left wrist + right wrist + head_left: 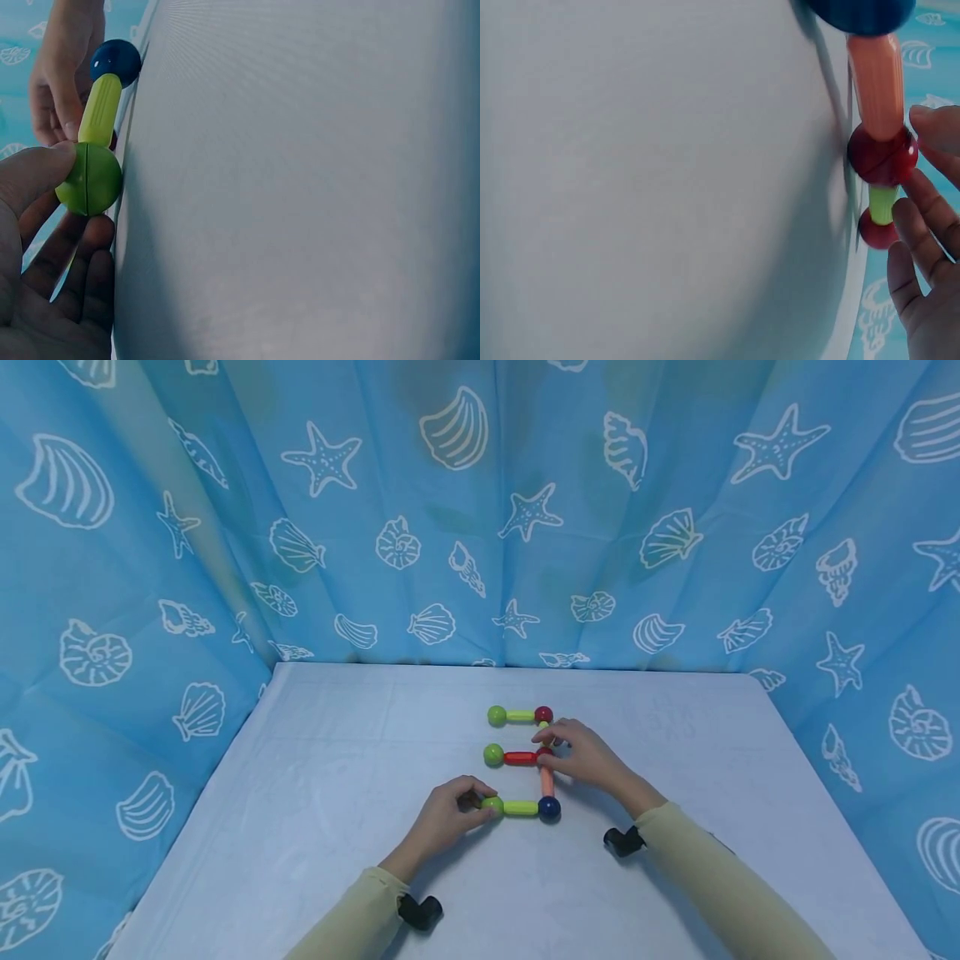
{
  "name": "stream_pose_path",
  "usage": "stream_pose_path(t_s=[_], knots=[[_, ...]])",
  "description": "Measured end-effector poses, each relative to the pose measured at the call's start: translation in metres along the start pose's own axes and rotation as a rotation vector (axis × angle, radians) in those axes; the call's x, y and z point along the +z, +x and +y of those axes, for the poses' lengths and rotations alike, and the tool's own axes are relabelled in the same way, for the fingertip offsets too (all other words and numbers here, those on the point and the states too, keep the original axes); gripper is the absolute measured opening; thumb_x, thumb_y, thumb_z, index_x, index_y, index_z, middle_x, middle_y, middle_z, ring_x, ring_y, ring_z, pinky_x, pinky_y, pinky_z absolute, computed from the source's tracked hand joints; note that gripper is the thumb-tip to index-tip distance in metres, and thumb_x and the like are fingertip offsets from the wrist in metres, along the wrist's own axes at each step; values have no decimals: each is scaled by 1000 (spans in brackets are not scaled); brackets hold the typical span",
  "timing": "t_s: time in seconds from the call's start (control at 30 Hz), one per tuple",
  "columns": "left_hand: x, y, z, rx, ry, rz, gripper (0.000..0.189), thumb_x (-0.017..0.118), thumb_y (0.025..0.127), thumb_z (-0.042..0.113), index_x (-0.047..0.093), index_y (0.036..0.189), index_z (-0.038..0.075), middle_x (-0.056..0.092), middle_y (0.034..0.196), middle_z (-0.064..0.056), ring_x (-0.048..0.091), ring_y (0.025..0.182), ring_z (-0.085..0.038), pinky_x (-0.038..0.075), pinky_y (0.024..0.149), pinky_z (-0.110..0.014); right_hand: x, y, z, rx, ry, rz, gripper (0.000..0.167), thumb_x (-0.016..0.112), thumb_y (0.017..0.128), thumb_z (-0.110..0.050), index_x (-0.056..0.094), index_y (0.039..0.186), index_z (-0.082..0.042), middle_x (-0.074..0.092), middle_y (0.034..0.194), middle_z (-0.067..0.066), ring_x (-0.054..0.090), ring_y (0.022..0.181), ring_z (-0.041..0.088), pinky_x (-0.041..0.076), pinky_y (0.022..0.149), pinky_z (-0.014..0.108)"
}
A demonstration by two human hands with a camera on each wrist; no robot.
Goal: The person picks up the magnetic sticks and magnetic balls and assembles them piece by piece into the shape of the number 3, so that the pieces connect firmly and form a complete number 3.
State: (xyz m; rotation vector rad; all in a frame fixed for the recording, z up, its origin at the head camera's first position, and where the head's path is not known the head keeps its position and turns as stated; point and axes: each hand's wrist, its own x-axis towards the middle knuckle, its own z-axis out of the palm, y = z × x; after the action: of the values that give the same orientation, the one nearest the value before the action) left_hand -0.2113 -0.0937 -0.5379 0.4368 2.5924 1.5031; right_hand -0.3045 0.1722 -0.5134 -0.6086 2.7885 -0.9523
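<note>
Magnetic balls and rods lie joined on the table in a shape like a reversed 3. In the head view my left hand (448,814) pinches the near green ball (492,807), its thumb on top in the left wrist view. From that ball a yellow-green rod (521,808) runs to a dark blue ball (550,809). An orange rod (547,782) links the blue ball to the middle red ball (883,154), which my right hand (581,755) holds between thumb and fingers. Those fingers partly cover the light green rod (883,204) beyond it.
A red rod (520,758) joins the middle red ball to another green ball (492,754). The far row has a green ball (497,716), a yellow-green rod (520,716) and a red ball (543,715). A blue shell-patterned curtain (450,527) borders the white table (337,735).
</note>
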Motion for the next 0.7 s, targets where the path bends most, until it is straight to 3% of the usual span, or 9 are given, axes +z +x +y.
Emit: stream_pose_path(t_s=[0.37, 0.7], knots=[[1, 0, 1, -16, 4, -2, 18, 79, 90, 21, 74, 108, 21, 68, 100, 10, 61, 90, -10, 52, 82, -26, 0, -2, 13, 40, 4, -61, 34, 75, 93, -30, 70, 125, -19, 67, 104, -4, 60, 96, 17, 54, 86, 38], [0, 0, 1, -17, 6, 0, 18, 79, 90, 21, 74, 107, 21, 68, 100, 10, 61, 90, -10, 52, 83, -27, 2, -2, 16, 50, 27, -61, 33, 74, 94, -30, 69, 125, -21, 68, 105, -3, 61, 97, 18, 54, 87, 37]])
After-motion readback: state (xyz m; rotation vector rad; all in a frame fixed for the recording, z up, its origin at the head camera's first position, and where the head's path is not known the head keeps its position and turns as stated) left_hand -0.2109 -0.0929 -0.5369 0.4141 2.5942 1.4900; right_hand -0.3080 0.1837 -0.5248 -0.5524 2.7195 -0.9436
